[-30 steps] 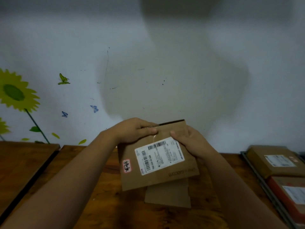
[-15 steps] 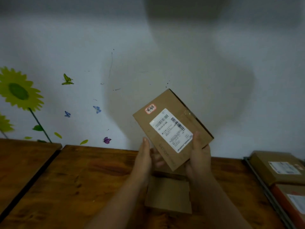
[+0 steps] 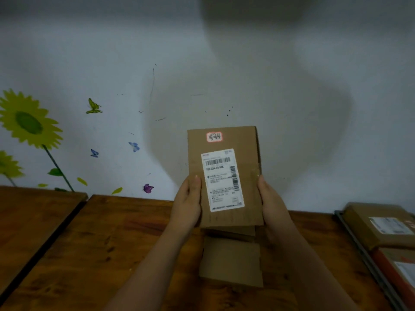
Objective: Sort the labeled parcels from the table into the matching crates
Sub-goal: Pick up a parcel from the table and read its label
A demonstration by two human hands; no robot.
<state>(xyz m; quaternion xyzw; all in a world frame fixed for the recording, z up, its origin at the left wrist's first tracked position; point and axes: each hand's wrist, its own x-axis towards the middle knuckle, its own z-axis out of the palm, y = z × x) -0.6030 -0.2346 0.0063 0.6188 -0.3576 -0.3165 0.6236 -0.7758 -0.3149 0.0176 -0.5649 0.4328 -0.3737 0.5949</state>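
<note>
**Parcel Up for a Label Check, Sorting Partly Done**

The person is holding a flat brown cardboard parcel (image 3: 224,178) upright above the middle of the brown wooden tabletop (image 3: 101,243). Its white barcode label and a small red-bordered sticker are facing the camera. By the look of it, the label is being read and this parcel is not yet heading to any crate.

At the far right of the scene, a dark-rimmed crate (image 3: 360,250) is already carrying a brown labelled box (image 3: 368,221) and, nearer, a red-orange labelled parcel (image 3: 402,261), so some sorting seems done. A plain brown cardboard piece (image 3: 231,261) is lying flat on the tabletop just below the held parcel. No label is showing on it, so I cannot tell whether it is another parcel awaiting its turn.

Both forearms are reaching forward from the near edge. The left hand (image 3: 187,205) is gripping the parcel's left edge, with the thumb lying on the front face. The right hand (image 3: 272,203) is gripping the right edge. The fingers (image 3: 197,181) are curling round the parcel's sides, most of them hidden behind the cardboard.
</note>
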